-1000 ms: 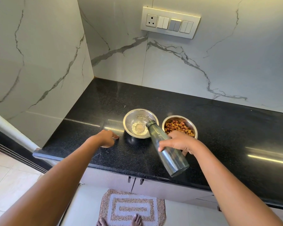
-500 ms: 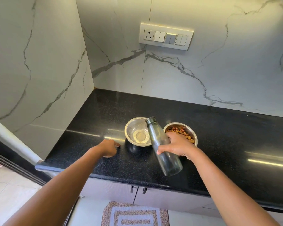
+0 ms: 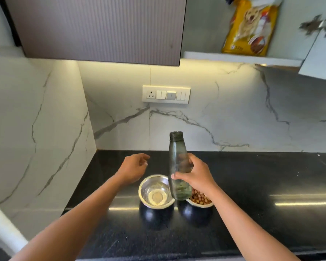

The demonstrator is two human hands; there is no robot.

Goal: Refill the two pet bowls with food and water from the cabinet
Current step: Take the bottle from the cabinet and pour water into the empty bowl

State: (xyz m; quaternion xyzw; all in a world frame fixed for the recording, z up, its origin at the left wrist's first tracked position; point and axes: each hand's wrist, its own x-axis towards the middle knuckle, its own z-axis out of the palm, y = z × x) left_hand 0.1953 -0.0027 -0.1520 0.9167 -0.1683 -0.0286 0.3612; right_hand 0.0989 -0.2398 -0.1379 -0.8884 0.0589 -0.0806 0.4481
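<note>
Fingers point(image 3: 193, 162) of the right hand point(image 3: 196, 178) were wrapped around the grey bottle point(image 3: 177, 159), held nearly upright over the two bowls on the black counter point(image 3: 271, 185). The kibble bowl point(image 3: 201, 201) sat just beside the water bowl point(image 3: 149, 187), at its 3 o'clock. At that bowl's 10 o'clock the left hand point(image 3: 133, 169) hung loosely curled and empty, and the pet food bag point(image 3: 250, 27) stood in the open cabinet point(image 3: 233, 56) at 1 o'clock.
</note>
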